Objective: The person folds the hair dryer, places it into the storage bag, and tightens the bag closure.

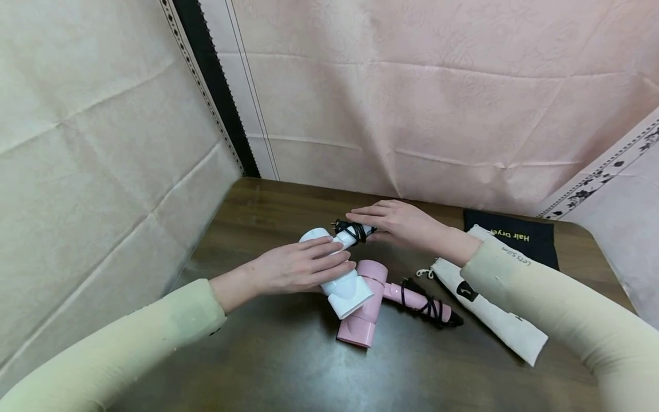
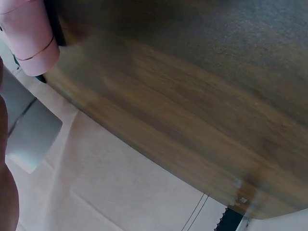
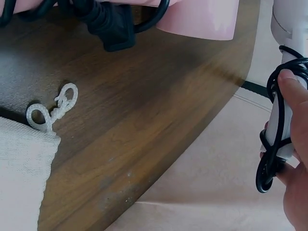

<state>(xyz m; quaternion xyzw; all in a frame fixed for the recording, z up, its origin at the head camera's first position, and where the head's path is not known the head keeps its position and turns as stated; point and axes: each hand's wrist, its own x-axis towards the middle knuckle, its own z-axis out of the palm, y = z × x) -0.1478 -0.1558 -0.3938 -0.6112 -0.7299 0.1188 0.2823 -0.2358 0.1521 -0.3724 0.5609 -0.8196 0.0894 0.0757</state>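
A white hair dryer (image 1: 350, 293) is held between both hands over the table, its black cord (image 1: 355, 230) wound round the handle. My left hand (image 1: 296, 266) grips the dryer's body, fingers across its top; the thumb is hidden. At the handle, my right hand (image 1: 412, 226) holds the wound part, and the right wrist view shows thumb and fingers about the handle and cord (image 3: 274, 144). Just below lies a pink hair dryer (image 1: 362, 309), partly overlapped by the white one in the head view, with its own cord wrapped round its handle.
A white drawstring pouch (image 1: 496, 317) lies right of the pink dryer, under the right forearm. Behind it is a black pouch (image 1: 530, 237) marked "Hair Dryer". The brown wooden table (image 1: 247, 355) meets cloth-covered walls (image 1: 437, 103) at the back and sides.
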